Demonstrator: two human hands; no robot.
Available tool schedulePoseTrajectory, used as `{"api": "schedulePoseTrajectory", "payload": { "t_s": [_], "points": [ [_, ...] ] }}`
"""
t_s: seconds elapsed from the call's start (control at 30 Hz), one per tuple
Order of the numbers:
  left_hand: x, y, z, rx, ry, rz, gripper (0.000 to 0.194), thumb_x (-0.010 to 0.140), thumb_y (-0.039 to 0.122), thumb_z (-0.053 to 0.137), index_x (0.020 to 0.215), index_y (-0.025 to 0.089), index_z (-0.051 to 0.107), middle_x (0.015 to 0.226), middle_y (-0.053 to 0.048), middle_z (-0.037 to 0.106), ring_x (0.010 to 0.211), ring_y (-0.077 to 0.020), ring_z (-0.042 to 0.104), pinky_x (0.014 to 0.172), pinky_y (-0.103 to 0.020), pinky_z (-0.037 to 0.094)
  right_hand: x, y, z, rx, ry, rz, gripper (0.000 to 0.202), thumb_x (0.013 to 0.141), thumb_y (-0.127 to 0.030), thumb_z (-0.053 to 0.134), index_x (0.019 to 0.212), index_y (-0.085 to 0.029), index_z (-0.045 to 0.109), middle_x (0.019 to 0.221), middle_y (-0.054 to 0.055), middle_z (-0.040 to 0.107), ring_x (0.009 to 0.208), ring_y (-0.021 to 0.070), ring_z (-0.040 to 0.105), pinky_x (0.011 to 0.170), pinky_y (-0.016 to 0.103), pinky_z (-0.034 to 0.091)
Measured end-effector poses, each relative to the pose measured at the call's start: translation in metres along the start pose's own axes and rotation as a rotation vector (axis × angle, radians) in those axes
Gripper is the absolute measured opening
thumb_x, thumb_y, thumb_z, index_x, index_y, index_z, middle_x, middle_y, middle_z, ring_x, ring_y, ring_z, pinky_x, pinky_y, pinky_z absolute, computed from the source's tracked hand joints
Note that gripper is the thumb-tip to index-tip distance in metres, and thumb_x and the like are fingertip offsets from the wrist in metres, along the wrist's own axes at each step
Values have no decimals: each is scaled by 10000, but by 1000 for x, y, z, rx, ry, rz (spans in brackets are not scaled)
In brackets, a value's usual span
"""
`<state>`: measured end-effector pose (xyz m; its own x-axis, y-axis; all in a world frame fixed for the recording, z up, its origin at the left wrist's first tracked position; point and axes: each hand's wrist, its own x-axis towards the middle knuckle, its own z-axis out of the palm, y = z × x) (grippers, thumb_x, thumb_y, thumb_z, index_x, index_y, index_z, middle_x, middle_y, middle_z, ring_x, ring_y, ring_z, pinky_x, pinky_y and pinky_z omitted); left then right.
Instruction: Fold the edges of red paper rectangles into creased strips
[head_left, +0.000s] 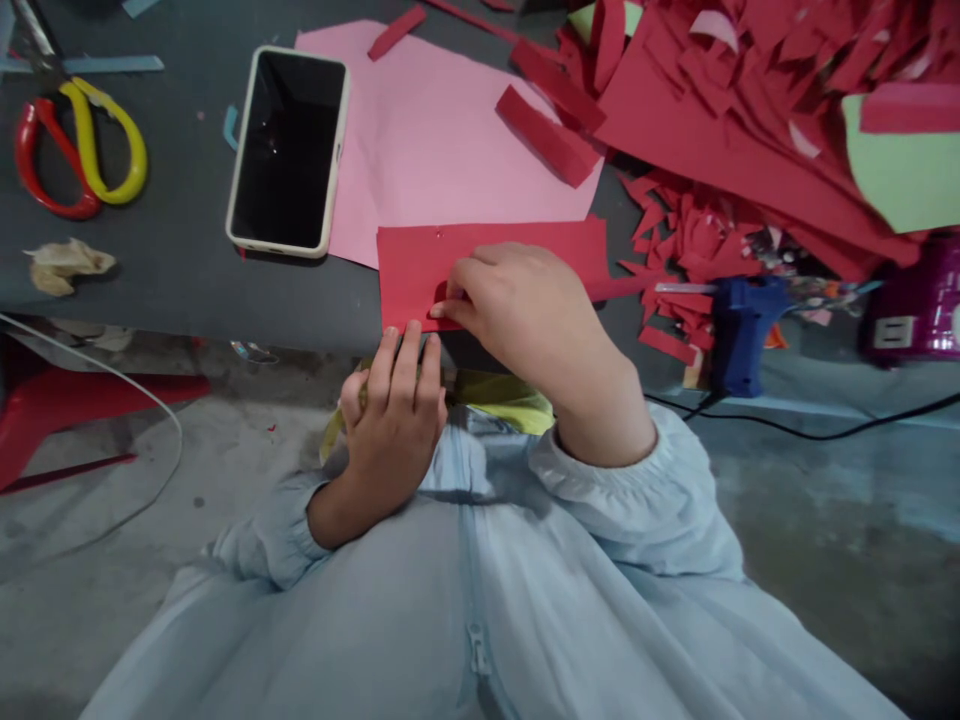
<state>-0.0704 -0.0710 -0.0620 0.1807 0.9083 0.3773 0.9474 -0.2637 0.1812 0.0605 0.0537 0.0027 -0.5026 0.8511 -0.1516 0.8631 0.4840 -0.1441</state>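
A red paper strip [409, 265] lies along the near edge of the dark table, partly over a pink sheet [450, 140]. My right hand [525, 310] rests on it with fingers curled, thumb and forefinger pinched at its lower edge. The rest of the strip under that hand is hidden. Below the strip's lower left edge is my left hand [394, 410], fingers stretched out and the tips touching the paper's border. Several narrow folded red pieces [547, 135] lie on the pink sheet's right side.
Left of the pink sheet lies a phone [285, 150], with scissors [82, 150] farther left. A heap of red scraps [750, 90] fills the right. Near it are a blue glue gun [746, 335], its black cord [810, 435] and a purple object [915, 300]. A red chair [82, 400] stands lower left.
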Motion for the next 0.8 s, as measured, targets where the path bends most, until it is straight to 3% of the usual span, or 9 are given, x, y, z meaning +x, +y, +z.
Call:
{"api": "schedulePoseTrajectory", "payload": {
  "t_s": [0.13,0.47,0.57,0.8],
  "points": [
    [-2,1,1,-23,-43,-25,665,985,262,487,1574,259,180,1521,-102,489,1421,-239,445,1080,-401,312,2,-1,-2,15,-31,42,231,964,-256,511,930,-137,706,925,123,702,837,243,624,659,326,344],
    [1,4,-3,82,2,27,484,941,224,554,1411,132,484,1431,-175,574,1338,-276,540,1067,-397,331,3,0,-4,50,-64,49,228,964,-281,516,957,-148,701,950,114,708,863,238,617,622,317,319],
    [1,3,-3,50,-13,21,511,945,225,545,1442,162,447,1453,-158,556,1353,-268,526,1040,-389,346,3,2,-3,63,-65,39,240,967,-292,508,968,-147,699,958,120,708,867,239,616,620,317,321],
    [1,-2,-4,-40,-47,-22,678,974,230,490,1576,253,180,1500,-106,516,1394,-237,482,1015,-379,369,4,2,-7,67,-99,36,234,967,-301,508,964,-164,698,976,116,712,862,235,607,622,317,322]
  ]
}}
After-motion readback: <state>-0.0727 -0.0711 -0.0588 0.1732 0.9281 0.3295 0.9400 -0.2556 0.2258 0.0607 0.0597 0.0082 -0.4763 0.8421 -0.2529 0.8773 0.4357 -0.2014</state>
